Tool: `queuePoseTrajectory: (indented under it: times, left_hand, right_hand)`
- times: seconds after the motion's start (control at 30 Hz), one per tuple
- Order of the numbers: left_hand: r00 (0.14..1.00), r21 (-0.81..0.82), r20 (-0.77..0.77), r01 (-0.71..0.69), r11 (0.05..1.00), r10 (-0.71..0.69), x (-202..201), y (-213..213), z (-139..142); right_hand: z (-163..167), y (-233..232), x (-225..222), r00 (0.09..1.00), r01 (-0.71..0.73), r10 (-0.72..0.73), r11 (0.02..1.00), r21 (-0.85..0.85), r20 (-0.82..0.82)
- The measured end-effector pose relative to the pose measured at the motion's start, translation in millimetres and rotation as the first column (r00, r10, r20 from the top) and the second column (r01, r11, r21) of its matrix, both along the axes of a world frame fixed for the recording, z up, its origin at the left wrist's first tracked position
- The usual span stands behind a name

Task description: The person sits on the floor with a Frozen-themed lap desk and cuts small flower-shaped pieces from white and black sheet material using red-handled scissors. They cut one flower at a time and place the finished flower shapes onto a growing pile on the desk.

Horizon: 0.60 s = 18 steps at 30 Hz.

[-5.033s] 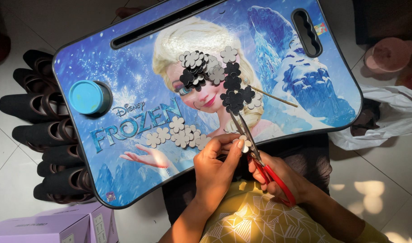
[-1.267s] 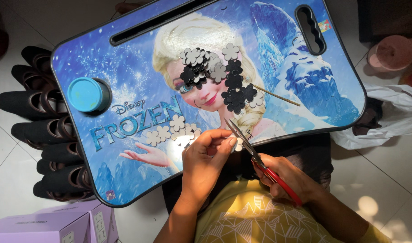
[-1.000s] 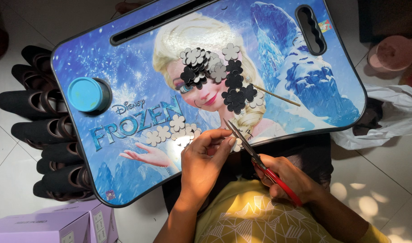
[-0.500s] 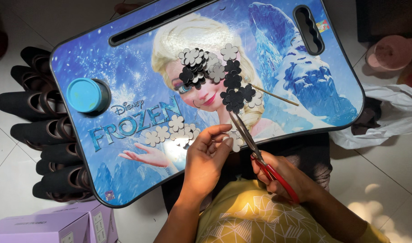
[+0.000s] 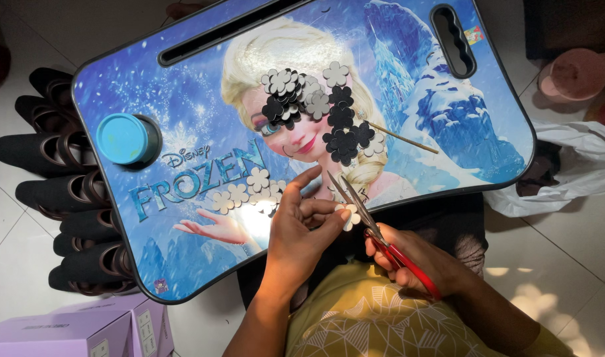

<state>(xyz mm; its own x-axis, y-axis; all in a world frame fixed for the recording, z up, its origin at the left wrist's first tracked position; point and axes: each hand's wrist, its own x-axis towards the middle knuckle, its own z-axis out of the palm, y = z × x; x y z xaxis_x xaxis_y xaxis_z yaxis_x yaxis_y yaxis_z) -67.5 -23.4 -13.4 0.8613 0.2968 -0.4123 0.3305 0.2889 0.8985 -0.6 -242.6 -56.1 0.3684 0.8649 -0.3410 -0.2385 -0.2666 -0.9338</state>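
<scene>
Head view: I am looking straight down at a lap tray, with my two hands at lower centre of the frame.
Surface: the lap tray (image 5: 183,86) fills the upper two thirds; it is a rigid printed board with a dark rim, a long slot near its far edge and a handle cutout (image 5: 453,41) at upper right.
Room: pale tiled floor (image 5: 567,238) all round; black rolled bundles (image 5: 58,192) stacked at left, lilac boxes (image 5: 71,330) at lower left, a white plastic bag (image 5: 567,165) at right, a pink container (image 5: 573,73) at upper right.
Blue lid: a round tub (image 5: 122,137) sits in the tray's cup recess at left.
Right hand: the right hand (image 5: 421,261) is closed through the red handles of the scissors (image 5: 365,211), whose blades stand slightly parted at the cutout.
Left hand: the left hand (image 5: 302,228) pinches the flower cutout (image 5: 348,215) between thumb and fingertips.
Flower cutout: small, pale, just off the tray's near edge, centre frame, touching the blades.
Handling: I judge it very light, thin and bendy, easily creased or nicked; best held by a petal edge, away from the blades.
Loose flowers: a black and grey pile (image 5: 316,109) at upper centre, pale ones (image 5: 249,188) near my left hand.
Stick: a thin wooden skewer (image 5: 402,137) lies beside the dark pile.
</scene>
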Motion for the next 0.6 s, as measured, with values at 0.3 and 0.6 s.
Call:
queuePoseTrajectory:
  times: [0.3, 0.6]
  left_hand:
    - [0.997, -0.013, 0.065, 0.031, 0.999, -0.03, -0.1, 4.9, -1.6]
    - [0.998, -0.04, 0.041, 0.039, 0.998, -0.038, -0.7, 6.5, -2.2]
  right_hand:
    - [-1.8, -2.5, 5.9, 0.994, -0.047, 0.045, 0.999, 0.018, 0.096]
    - [-6.6, -3.8, 8.8, 0.982, -0.074, 0.085, 0.995, -0.073, 0.171]
